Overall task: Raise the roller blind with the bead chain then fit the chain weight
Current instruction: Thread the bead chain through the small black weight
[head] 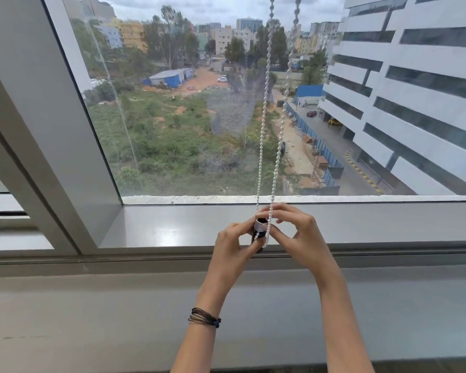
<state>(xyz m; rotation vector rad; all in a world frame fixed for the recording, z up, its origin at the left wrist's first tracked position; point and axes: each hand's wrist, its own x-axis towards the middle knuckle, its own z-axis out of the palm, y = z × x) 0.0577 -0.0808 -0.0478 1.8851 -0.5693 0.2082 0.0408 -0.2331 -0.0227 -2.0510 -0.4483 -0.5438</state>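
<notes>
Two strands of a white bead chain [264, 109] hang down from the top edge in front of the window glass and meet between my hands. At its lower loop sits a small chain weight [259, 229], black with a white band. My left hand [233, 244] grips the weight from the left side. My right hand [293, 232] pinches the chain's loop against the weight from the right. The roller blind itself is out of view above the frame.
A grey window sill [172, 224] lies just beyond my hands, with a wider grey ledge [119, 305] under my forearms. A slanted grey frame post [38, 130] stands at the left. Through the glass [172, 117] are buildings and green ground.
</notes>
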